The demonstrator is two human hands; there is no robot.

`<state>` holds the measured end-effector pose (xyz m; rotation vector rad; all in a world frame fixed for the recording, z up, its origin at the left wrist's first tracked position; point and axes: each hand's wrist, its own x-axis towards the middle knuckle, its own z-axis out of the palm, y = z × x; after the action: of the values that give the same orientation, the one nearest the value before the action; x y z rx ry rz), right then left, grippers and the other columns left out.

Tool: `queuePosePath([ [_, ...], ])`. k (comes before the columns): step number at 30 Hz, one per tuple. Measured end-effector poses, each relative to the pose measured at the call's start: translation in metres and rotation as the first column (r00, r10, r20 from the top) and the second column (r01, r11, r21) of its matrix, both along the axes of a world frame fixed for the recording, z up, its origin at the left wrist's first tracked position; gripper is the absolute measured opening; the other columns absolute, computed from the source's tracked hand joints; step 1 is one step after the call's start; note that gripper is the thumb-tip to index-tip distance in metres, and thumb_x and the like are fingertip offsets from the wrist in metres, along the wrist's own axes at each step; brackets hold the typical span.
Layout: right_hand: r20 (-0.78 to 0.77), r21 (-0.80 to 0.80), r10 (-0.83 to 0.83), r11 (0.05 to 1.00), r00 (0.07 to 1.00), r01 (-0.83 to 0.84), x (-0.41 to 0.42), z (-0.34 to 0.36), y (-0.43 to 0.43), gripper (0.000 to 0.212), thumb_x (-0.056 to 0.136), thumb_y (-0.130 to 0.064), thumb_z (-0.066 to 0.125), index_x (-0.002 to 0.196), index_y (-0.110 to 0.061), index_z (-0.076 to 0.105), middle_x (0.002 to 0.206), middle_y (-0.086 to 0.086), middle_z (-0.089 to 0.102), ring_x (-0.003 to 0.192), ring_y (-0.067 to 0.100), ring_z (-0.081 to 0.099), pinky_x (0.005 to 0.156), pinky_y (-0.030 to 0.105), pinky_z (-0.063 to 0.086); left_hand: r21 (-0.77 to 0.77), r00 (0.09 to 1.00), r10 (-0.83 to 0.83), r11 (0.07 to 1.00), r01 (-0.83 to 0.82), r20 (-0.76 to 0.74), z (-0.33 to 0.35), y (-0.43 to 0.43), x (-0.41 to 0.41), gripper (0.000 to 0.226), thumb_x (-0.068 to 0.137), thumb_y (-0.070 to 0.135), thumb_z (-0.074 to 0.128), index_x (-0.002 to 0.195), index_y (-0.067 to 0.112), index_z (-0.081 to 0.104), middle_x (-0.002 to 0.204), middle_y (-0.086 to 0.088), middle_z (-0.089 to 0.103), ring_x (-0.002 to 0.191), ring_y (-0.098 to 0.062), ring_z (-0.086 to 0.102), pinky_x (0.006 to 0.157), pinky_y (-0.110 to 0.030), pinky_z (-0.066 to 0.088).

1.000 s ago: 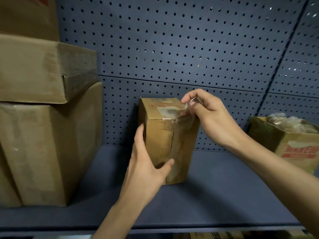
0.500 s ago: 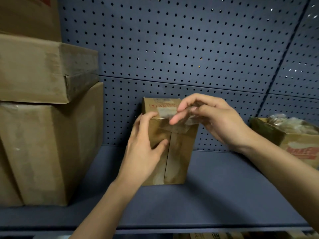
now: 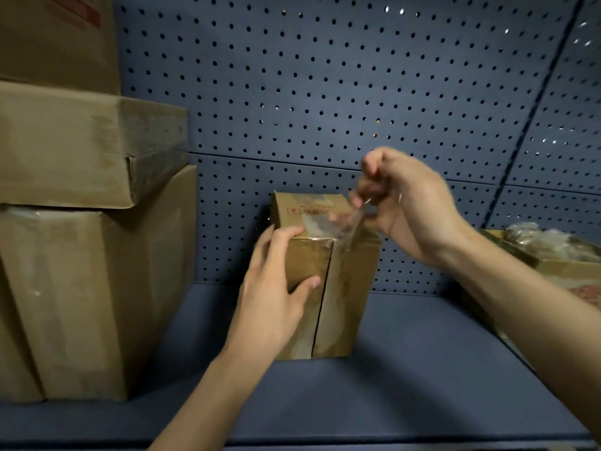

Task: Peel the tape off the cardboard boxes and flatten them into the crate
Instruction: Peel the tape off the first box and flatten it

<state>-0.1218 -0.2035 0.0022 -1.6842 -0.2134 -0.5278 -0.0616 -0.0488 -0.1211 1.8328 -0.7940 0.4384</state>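
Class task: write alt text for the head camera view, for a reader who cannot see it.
A person's right hand pinches a strip of clear tape, peeling it up off a small cardboard box that the left hand grips on a blue shelf. Larger boxes stand stacked beside it.

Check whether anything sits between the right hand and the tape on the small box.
Nothing visible does. The right hand pinches the tape, a clear strip lifted off the top front edge of the small box. The left hand holds the box's left side, clear of the strip.
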Motion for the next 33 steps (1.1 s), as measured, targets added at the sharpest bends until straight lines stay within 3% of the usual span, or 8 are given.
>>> queuePosePath([
  [3,-0.024,0.114,-0.058,0.992,0.998,0.061,0.006,0.015,0.002,0.027,0.097,-0.007,0.032,0.076,-0.016,0.046,0.063,-0.002,0.031,0.059,0.015,0.042,0.085,0.059,0.053,0.012,1.000,-0.008,1.000,0.008,0.001,0.001,-0.001,-0.002,0.066,0.085,0.024,0.077,0.124,0.056,0.035,0.153,0.015,0.034,0.137,-0.006,0.037,0.106,-0.025,0.033],
  [8,-0.053,-0.157,-0.109,0.983,0.993,0.100,0.015,0.009,-0.006,0.017,0.086,-0.018,0.039,0.080,-0.021,0.054,0.070,-0.002,0.040,0.068,0.017,0.044,0.080,0.047,0.041,0.004,1.000,-0.003,1.000,0.003,-0.006,0.003,0.000,-0.001,0.068,0.084,0.026,0.078,0.122,0.060,0.033,0.154,0.013,0.036,0.139,-0.011,0.038,0.111,-0.039,0.038],
  [12,-0.070,-0.682,-0.119,0.731,0.990,0.040,0.009,0.002,-0.009,0.022,0.083,-0.029,0.035,0.095,-0.028,0.054,0.089,-0.002,0.041,0.077,0.002,0.041,0.074,0.020,0.033,-0.001,1.000,-0.006,1.000,0.006,0.006,0.003,0.000,-0.001,0.072,0.083,0.025,0.078,0.124,0.060,0.030,0.153,0.012,0.037,0.139,-0.011,0.040,0.110,-0.039,0.039],
  [14,-0.167,-0.784,-0.161,0.620,0.973,-0.032,0.009,-0.003,-0.010,0.031,0.080,-0.036,0.037,0.107,-0.030,0.049,0.093,-0.005,0.034,0.076,-0.008,0.036,0.071,0.017,0.031,0.000,1.000,-0.013,1.000,0.013,0.011,0.002,-0.001,-0.001,0.073,0.083,0.024,0.079,0.123,0.061,0.030,0.153,0.011,0.036,0.137,-0.011,0.041,0.109,-0.037,0.040],
  [20,-0.162,-0.837,-0.153,0.545,0.975,-0.053,0.009,-0.007,-0.014,0.052,0.092,-0.037,0.026,0.141,-0.037,0.044,0.100,-0.006,0.034,0.090,-0.016,0.033,0.079,0.006,0.028,-0.002,1.000,-0.009,1.000,0.009,0.009,0.002,0.001,0.001,0.072,0.083,0.026,0.078,0.124,0.061,0.030,0.153,0.011,0.036,0.138,-0.013,0.040,0.109,-0.040,0.040],
  [24,-0.164,-0.912,-0.117,0.395,0.979,-0.106,0.005,-0.001,-0.021,0.047,0.104,-0.022,0.047,0.150,-0.030,0.041,0.129,-0.019,0.044,0.122,-0.009,0.038,0.106,0.011,0.026,0.004,1.000,-0.005,1.000,0.005,0.021,0.002,0.001,0.003,0.071,0.083,0.027,0.078,0.122,0.061,0.030,0.153,0.011,0.037,0.140,-0.012,0.038,0.110,-0.040,0.040],
  [28,0.034,-0.938,-0.124,0.340,0.992,0.074,0.002,0.003,-0.020,0.040,0.091,-0.026,0.069,0.130,-0.028,0.065,0.105,-0.033,0.056,0.097,-0.023,0.051,0.087,-0.002,0.032,0.009,1.000,-0.009,1.000,0.008,0.023,0.002,0.001,0.004,0.072,0.083,0.028,0.079,0.123,0.062,0.029,0.153,0.012,0.037,0.140,-0.011,0.039,0.110,-0.037,0.040],
  [33,0.185,-0.920,-0.133,0.326,0.974,0.219,0.006,-0.003,-0.016,0.030,0.090,-0.014,0.072,0.120,-0.015,0.072,0.088,-0.018,0.059,0.082,-0.004,0.059,0.078,0.001,0.039,0.026,1.000,-0.013,1.000,0.012,0.021,0.004,0.001,0.004,0.070,0.083,0.030,0.078,0.121,0.063,0.030,0.152,0.014,0.037,0.140,-0.010,0.037,0.111,-0.036,0.038],
])
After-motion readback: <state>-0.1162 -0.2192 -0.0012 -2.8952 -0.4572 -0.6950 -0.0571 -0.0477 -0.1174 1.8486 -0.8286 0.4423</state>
